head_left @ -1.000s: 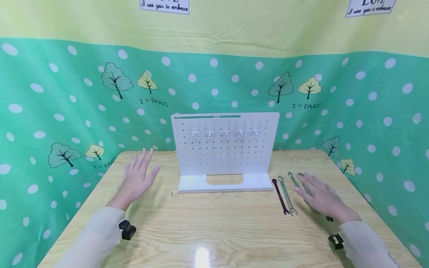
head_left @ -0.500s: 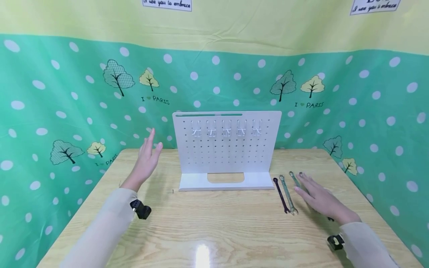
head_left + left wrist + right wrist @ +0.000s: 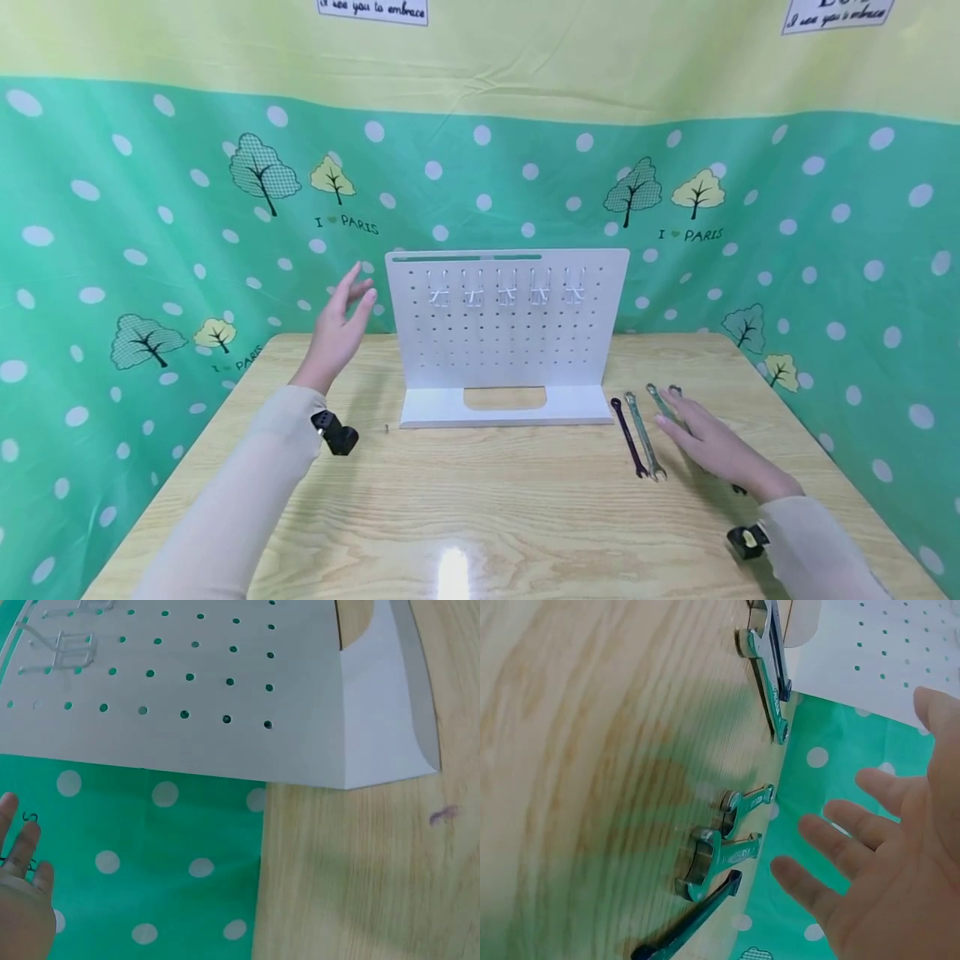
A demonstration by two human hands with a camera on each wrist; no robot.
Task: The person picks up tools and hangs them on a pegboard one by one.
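Near the right edge of the tabletop (image 3: 420, 500), smooth and wood-grained, the right hand (image 3: 716, 443) was spread, grasping nothing, above some of the wrenches (image 3: 642, 437), probably without touching, though it hid part of them. These lay there as slim metal bars, three shiny, two dark, with ring and forked ends. Toward the far left corner the left hand (image 3: 336, 333) was raised with relaxed, empty fingers. By the far edge stood the rigid white pegboard (image 3: 510, 342), its foot cut with a rounded opening, bearing five bent-wire hooks (image 3: 507, 293); behind hung a dotted cloth (image 3: 480, 167). The step seemed to precede any grasp; a next move on a wrench would have called for pinching one narrow shank.
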